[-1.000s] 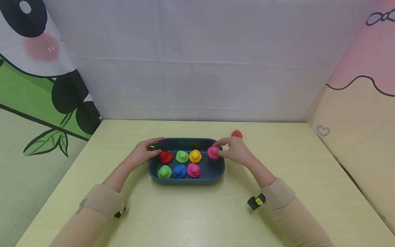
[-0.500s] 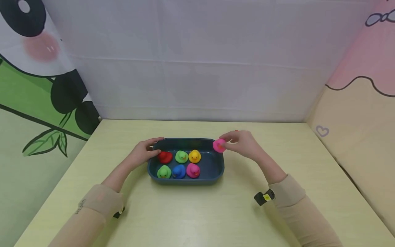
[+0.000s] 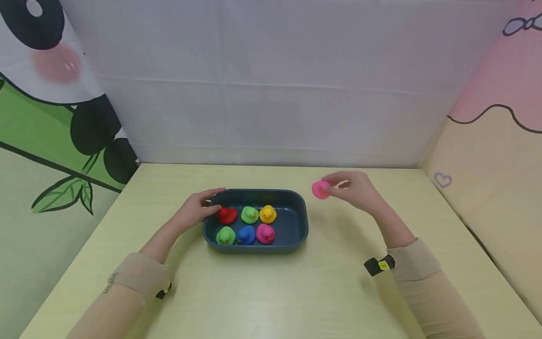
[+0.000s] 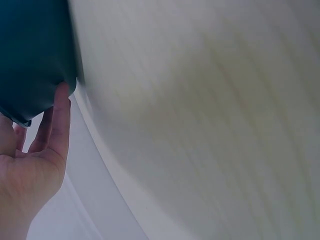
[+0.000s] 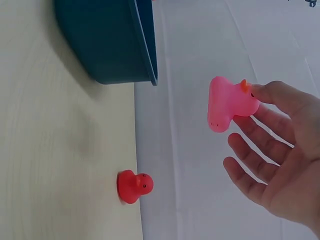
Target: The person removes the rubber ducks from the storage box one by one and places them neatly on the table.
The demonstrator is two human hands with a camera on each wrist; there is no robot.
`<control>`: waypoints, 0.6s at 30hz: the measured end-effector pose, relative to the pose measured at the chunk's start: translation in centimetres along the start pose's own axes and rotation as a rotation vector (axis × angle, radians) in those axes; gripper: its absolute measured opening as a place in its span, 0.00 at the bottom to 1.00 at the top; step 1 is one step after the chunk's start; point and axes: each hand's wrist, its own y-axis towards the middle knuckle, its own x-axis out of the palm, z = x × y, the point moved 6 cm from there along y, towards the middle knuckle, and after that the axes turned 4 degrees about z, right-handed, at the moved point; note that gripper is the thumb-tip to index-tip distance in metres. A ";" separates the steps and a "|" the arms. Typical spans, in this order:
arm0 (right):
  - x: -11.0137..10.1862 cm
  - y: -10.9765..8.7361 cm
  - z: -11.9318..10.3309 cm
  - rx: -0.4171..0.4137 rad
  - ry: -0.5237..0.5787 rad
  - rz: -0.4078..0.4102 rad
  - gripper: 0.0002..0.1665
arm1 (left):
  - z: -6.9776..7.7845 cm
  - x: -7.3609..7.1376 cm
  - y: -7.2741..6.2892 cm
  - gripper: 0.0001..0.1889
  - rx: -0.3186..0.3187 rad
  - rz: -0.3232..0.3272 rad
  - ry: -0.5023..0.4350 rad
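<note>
Pale tabletop (image 3: 271,292), right hand (image 3: 353,189) aloft, pink duck (image 3: 319,190) in its pinch, tray (image 3: 292,221) gripped by left hand (image 3: 195,210).

We observe even, diffuse light in the head view, with soft-edged shadows across the desk (image 3: 271,292). We find both wrist views dimmer and cooler; the left shows broad shadow and soft detail.

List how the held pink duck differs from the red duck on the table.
Support: pink duck pinched in the right hand, above the table; red duck stands on the table.
Visibility: pink duck shows in the head and right wrist views; this red duck only in the latter.
Shared: both duck-shaped, outside the tray.
</note>
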 end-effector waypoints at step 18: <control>-2.5 0.0 6.3 0.058 -0.067 0.095 0.20 | -0.2 0.1 0.2 0.28 0.007 0.005 0.006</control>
